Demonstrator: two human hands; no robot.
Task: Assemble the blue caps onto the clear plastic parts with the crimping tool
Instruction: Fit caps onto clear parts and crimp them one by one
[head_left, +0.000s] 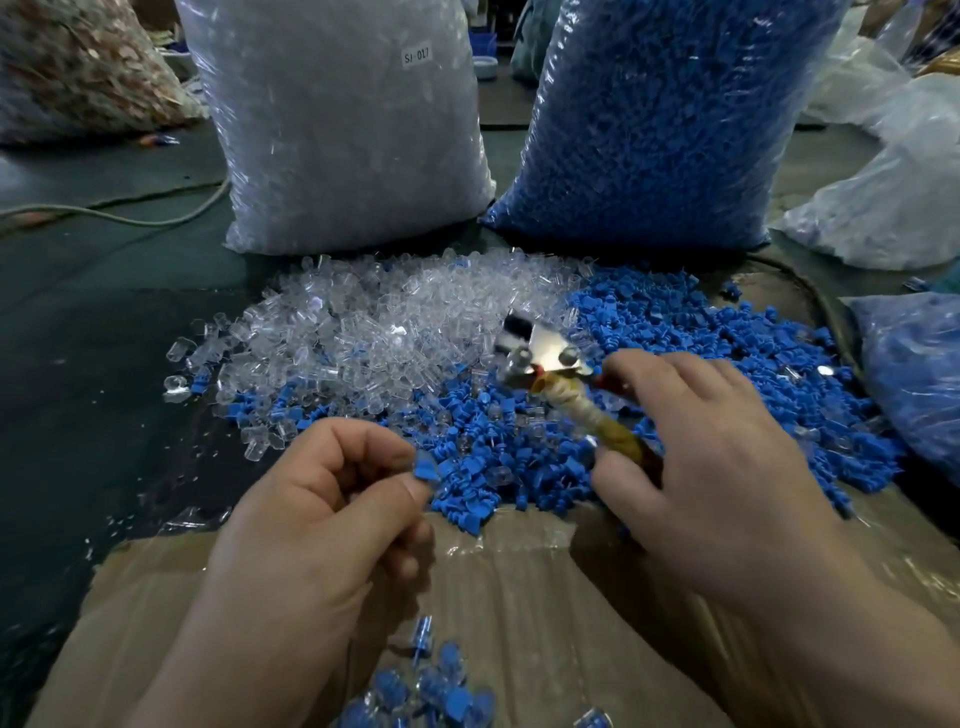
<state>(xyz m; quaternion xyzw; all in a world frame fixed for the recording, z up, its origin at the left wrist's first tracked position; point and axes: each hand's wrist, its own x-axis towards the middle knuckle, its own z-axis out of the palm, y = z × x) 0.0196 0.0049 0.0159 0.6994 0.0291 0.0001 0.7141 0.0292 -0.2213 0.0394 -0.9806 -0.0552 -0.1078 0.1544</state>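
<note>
1. My left hand (322, 509) has its fingers curled in. The thumb and forefinger pinch a single blue cap (427, 469) at their tips.
2. My right hand (717, 467) grips the crimping tool (540, 353), thumb under the cloth-wound handle and the other fingers spread loosely over it. The metal head juts past the fingertips and is too blurred for me to read.
3. The heap of loose blue caps (691, 358) lies under and just beyond both sets of fingertips.
4. The heap of clear plastic parts (353, 332) sits beyond my left fingers, touching the blue heap.
5. Behind my left wrist, capped pieces (431, 691) lie on the cardboard (519, 597).
6. Well beyond the fingers stand a clear-filled bag (343, 130) and a blue-filled bag (660, 119).
</note>
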